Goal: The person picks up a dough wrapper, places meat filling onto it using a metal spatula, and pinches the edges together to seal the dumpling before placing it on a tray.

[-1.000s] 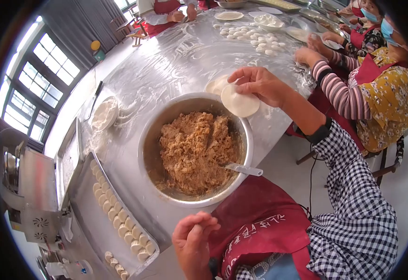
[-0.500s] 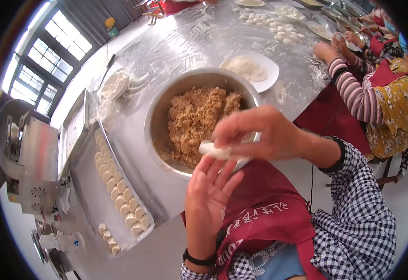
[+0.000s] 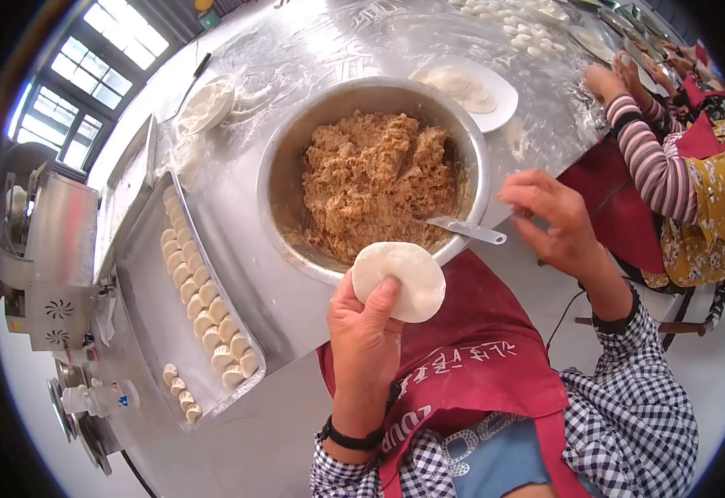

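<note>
My left hand [image 3: 366, 336] holds a round white dough wrapper [image 3: 399, 280] flat on its fingers, thumb on top, just in front of a big steel bowl [image 3: 279, 166] of brown minced filling [image 3: 375, 178]. My right hand [image 3: 555, 222] hovers to the right of the bowl with fingers apart, holding nothing, a little right of the handle of a utensil [image 3: 468, 230] that rests in the filling. A white plate [image 3: 502, 98] with a stack of wrappers lies behind the bowl.
A metal tray [image 3: 142, 307] with rows of finished dumplings [image 3: 200, 303] lies at the left on the floured steel table [image 3: 329, 41]. A small dish of flour [image 3: 205, 104] and a machine [image 3: 43, 241] stand further left. Another person's striped sleeve [image 3: 653, 166] works at the right.
My right hand carried a wrapper from the plate to my left hand and let go. It then moved right, beside the utensil handle. The view shifted closer over the bowl.
</note>
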Demonstrator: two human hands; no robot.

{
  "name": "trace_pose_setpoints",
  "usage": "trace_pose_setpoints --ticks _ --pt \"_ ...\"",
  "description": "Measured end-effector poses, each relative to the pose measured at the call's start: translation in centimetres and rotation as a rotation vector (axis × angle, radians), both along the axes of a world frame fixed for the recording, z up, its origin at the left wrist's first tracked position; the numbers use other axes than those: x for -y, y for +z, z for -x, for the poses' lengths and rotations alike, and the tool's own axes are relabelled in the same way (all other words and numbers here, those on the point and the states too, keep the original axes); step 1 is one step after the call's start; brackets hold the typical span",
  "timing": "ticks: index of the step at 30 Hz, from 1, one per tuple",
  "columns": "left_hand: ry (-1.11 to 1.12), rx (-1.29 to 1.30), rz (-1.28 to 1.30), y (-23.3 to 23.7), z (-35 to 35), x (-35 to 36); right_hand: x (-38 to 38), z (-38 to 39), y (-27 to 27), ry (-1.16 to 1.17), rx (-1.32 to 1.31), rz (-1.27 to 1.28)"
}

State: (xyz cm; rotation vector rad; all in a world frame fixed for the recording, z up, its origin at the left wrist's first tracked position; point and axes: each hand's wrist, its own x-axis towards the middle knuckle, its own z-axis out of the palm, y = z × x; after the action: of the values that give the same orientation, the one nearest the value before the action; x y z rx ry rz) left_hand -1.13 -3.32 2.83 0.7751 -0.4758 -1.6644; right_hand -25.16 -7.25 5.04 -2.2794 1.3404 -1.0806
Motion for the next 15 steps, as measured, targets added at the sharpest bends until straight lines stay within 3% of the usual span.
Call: trace_pose_setpoints --ticks 6,15 --pt "-0.017 0.025 0.029 -0.6 0.1 -0.1 0.7 -1.2 -1.7 0.287 0.098 -0.004" --pt "-0.048 0.083 -0.013 -1.3 -0.8 -1.0 4.2 -3.7 -1.1 0.363 0.043 0.040"
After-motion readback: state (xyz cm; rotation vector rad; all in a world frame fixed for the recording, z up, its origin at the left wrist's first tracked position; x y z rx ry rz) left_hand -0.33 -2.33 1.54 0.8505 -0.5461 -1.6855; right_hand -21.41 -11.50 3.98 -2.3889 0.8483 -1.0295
